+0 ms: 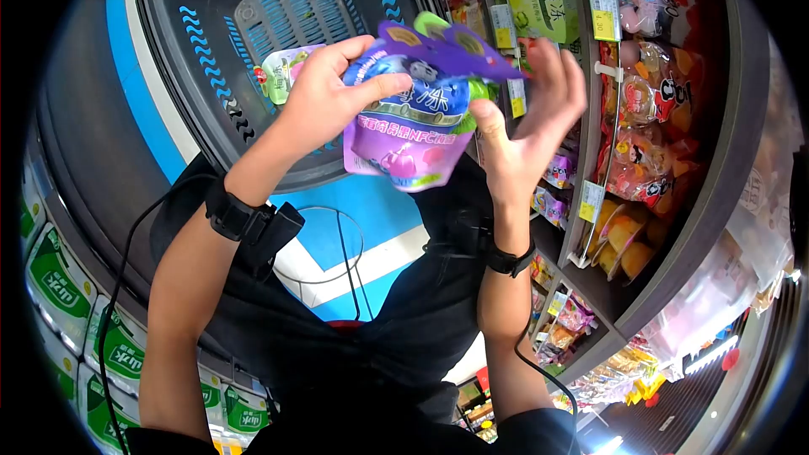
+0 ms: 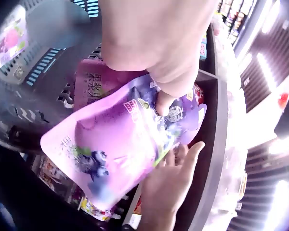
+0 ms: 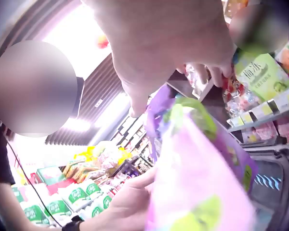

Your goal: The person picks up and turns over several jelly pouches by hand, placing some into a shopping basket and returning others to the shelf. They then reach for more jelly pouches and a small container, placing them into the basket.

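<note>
Shared pouches (image 1: pixel 406 145): overhead, both wrists close

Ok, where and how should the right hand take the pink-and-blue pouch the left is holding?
I'd pinch the pouch by its lower right edge, coming from the right: the left hand grips its upper left, the broad bottom hangs free, and the right hand is on that side.

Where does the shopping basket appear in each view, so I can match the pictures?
Head: the shopping basket spans the upper left to top centre.
Left wrist: the shopping basket fills the upper left, partly hidden by pouches.
Right wrist: part of the shopping basket shows at the lower right.
Shared landmark: the pink-and-purple pouches gripped in the left hand.
</note>
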Demonstrator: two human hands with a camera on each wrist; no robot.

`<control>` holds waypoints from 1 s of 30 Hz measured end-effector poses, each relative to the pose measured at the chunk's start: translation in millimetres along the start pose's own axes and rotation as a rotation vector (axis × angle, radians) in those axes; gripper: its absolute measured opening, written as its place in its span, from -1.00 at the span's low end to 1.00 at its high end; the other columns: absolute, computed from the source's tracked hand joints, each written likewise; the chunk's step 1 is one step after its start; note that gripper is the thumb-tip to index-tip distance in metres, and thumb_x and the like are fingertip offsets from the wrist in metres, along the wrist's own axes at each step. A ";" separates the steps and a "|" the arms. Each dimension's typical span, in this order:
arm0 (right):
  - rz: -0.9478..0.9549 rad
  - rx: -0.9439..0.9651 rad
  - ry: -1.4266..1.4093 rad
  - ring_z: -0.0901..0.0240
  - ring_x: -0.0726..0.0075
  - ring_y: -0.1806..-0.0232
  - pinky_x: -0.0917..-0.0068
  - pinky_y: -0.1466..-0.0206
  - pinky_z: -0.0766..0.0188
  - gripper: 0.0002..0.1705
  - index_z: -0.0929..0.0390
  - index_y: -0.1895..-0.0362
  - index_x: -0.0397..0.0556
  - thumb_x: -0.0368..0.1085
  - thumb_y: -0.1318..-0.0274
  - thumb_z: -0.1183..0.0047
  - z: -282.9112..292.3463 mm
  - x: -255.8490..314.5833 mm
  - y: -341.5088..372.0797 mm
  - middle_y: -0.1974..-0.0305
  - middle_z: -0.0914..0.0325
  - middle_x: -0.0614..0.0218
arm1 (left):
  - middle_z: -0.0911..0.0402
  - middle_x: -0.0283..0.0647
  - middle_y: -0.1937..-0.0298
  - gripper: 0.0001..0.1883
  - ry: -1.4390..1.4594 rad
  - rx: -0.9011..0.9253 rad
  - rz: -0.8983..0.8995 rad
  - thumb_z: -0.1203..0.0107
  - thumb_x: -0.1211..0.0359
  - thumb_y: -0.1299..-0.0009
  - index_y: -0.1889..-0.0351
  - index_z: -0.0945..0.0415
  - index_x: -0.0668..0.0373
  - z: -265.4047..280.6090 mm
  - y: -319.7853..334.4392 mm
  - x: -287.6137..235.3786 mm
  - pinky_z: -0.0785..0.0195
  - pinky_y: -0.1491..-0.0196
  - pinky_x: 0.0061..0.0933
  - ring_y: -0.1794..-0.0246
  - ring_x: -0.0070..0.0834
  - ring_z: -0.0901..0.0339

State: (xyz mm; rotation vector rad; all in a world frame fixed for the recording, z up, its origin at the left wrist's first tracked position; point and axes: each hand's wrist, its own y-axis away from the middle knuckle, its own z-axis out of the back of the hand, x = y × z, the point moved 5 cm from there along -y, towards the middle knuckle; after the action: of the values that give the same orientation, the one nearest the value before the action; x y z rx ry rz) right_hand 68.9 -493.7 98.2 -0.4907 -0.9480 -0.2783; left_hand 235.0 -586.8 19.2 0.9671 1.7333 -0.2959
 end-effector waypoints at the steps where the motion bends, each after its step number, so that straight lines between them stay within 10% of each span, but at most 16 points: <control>1: -0.093 0.081 -0.030 -0.09 -0.03 -0.36 0.17 -0.42 0.01 0.21 0.06 -0.38 -0.14 0.01 0.23 -0.46 -1.3 -9.1 1.4 -0.32 -0.09 -0.07 | -0.65 -0.29 0.18 -0.69 0.123 -0.003 0.018 -0.22 0.41 -0.30 0.02 -0.51 0.30 1.8 -1.5 1.2 -0.42 0.04 -0.60 0.20 -0.64 -0.57; 7: -0.609 0.447 -0.463 -0.14 0.19 -0.33 0.29 -0.36 -0.09 0.01 0.07 -0.39 -0.15 -0.15 0.01 -0.30 -36.3 -15.0 17.4 -0.30 -0.17 0.04 | -0.62 -0.20 0.06 -0.67 0.464 -0.130 0.149 -0.15 0.39 -0.37 -0.07 -0.44 0.28 2.8 -5.1 12.0 -0.46 0.01 -0.51 0.12 -0.54 -0.59; 17: -0.364 0.395 -0.192 -0.31 0.14 -0.10 0.28 -0.18 -0.24 -0.15 -0.18 -0.23 -0.25 -0.01 -0.01 -0.26 -30.8 -29.5 14.0 -0.06 -0.29 0.02 | -0.60 -0.21 0.07 -0.68 0.623 -0.054 0.291 -0.14 0.36 -0.39 -0.06 -0.42 0.26 -4.1 -2.8 17.2 -0.50 0.03 -0.47 0.12 -0.51 -0.60; 30: -0.491 0.187 -0.125 -0.43 0.08 0.08 0.29 -0.05 -0.28 -0.58 -0.21 0.00 -0.19 -0.04 -0.44 0.31 -46.2 -34.7 23.7 0.15 -0.47 -0.05 | -0.55 -0.17 0.07 -0.71 0.475 -0.482 0.054 -0.15 0.37 -0.38 0.01 -0.33 0.17 12.0 -3.9 25.5 -0.52 0.13 -0.50 0.13 -0.53 -0.56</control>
State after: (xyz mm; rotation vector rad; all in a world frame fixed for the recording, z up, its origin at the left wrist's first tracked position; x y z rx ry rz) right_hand 92.4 -496.8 40.5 -0.0974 -1.1993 -0.6000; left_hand 238.0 -585.0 -9.1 0.7574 2.0659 0.4076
